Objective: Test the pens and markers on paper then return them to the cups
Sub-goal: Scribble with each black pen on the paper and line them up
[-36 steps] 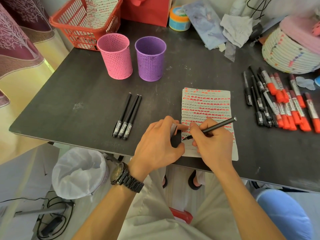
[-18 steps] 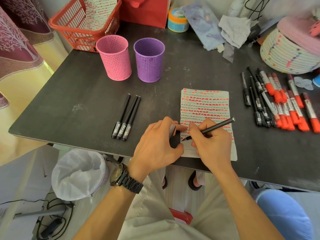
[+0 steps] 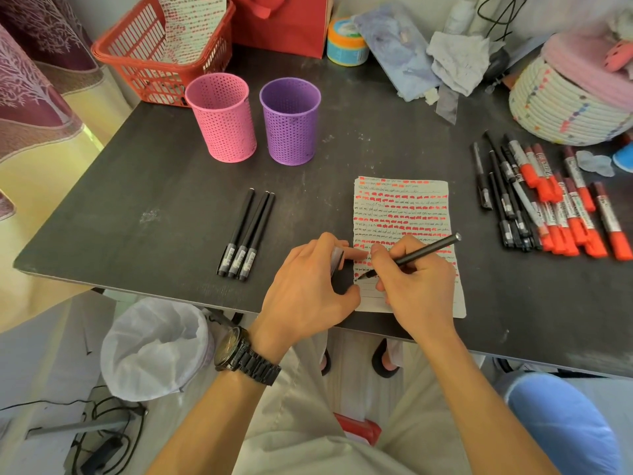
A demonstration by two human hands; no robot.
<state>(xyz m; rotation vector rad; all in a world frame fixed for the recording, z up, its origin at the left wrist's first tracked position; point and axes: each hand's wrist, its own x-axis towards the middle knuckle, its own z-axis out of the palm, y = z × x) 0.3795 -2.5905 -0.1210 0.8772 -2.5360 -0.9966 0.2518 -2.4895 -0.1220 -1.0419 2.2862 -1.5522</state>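
Observation:
My right hand point(image 3: 416, 286) grips a black pen point(image 3: 423, 252) with its tip on the lower left of a sheet of paper point(image 3: 404, 207) covered in red and black test marks. My left hand point(image 3: 305, 289) holds the pen's cap point(image 3: 337, 260) between its fingers, fingertips on the paper's left edge. Three capped black pens point(image 3: 248, 234) lie side by side left of the hands. A pink cup point(image 3: 221, 118) and a purple cup point(image 3: 290, 121) stand upright behind them. A pile of black pens point(image 3: 503, 200) and red markers point(image 3: 575, 214) lies at the right.
A red basket point(image 3: 154, 60) stands at the back left of the dark table point(image 3: 137, 186), with a woven basket point(image 3: 565, 104), a round tub point(image 3: 346, 41) and cloths at the back right. A bin with a white liner point(image 3: 154, 347) sits on the floor below the table edge.
Both hands stay on the paper; the pen tip shifts only slightly near the paper's lower left. Nothing else has moved.

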